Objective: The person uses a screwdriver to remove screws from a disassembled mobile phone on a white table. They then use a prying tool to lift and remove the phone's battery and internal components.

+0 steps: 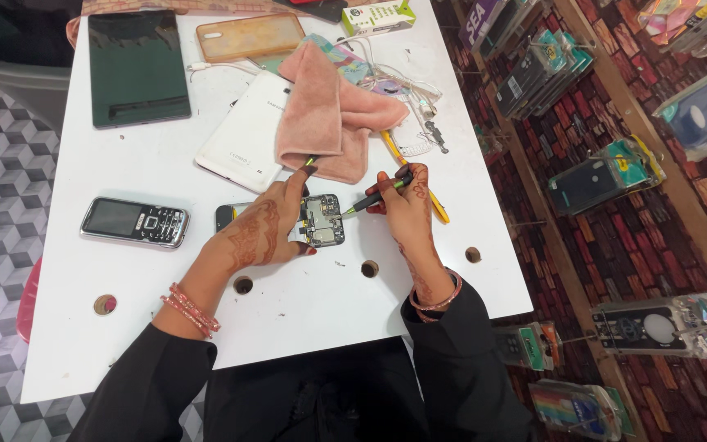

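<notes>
An opened smartphone (321, 219) with its circuit board exposed lies on the white table (321, 303). My left hand (267, 229) rests flat over the phone's left part and holds it down. My right hand (407, 205) grips a small green-and-black screwdriver (374, 196), whose tip touches the board's right edge. A yellow tool (434, 202) lies partly under my right hand.
A silver keypad phone (134, 222) lies to the left. Behind are a black tablet (137, 67), a white tablet face down (243, 135), a pink cloth (333, 115), an orange-cased phone (249, 36), cables and a small box (378, 16). Racks of phone covers (607, 176) stand at right.
</notes>
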